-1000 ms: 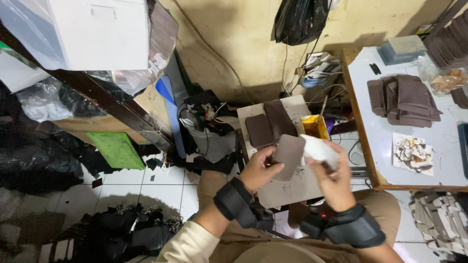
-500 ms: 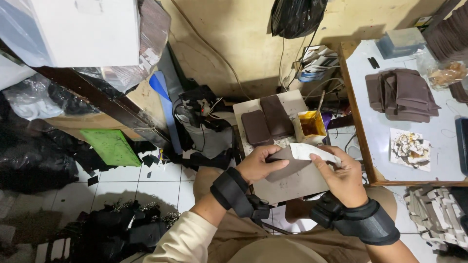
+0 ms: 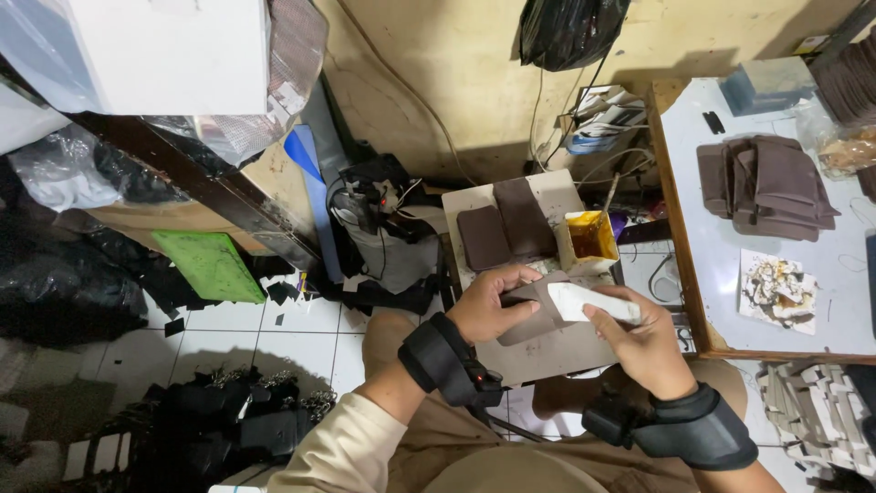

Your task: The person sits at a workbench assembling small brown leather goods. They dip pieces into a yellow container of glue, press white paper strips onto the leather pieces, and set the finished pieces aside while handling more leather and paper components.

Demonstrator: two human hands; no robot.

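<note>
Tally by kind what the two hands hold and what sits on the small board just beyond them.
Brown leather piece, in the left hand: 1
White flat tool, in the right hand: 1
Brown leather pieces lying on the board: 2
Yellow tub: 1
Total: 5

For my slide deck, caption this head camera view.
Left hand holds a brown leather piece while right hand presses a white block on it.

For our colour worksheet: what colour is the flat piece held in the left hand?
Brown, seen in the head view: the piece is pinched by the left hand.
</note>
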